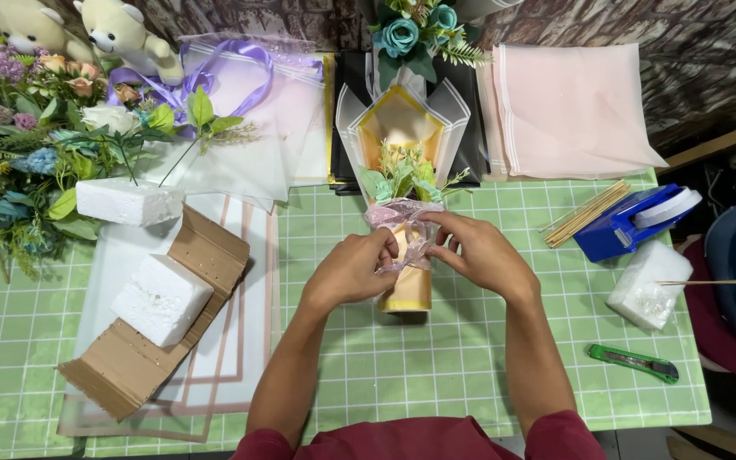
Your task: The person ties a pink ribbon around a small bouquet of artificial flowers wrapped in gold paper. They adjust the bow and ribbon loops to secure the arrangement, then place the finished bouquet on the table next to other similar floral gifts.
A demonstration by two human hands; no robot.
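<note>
Between the left hand [353, 268] and right hand [476, 254], a small bouquet [404, 238], both pinching its pink ribbon [402, 223].

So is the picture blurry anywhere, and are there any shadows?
In the head view, the left hand and right hand look sharp around the small yellow-wrapped bouquet with the sheer pink ribbon; soft shadows lie under both forearms on the green checked tablecloth; the light is even, with no strong glare; the cream teddy bears at the top edge look a little stretched.
</note>
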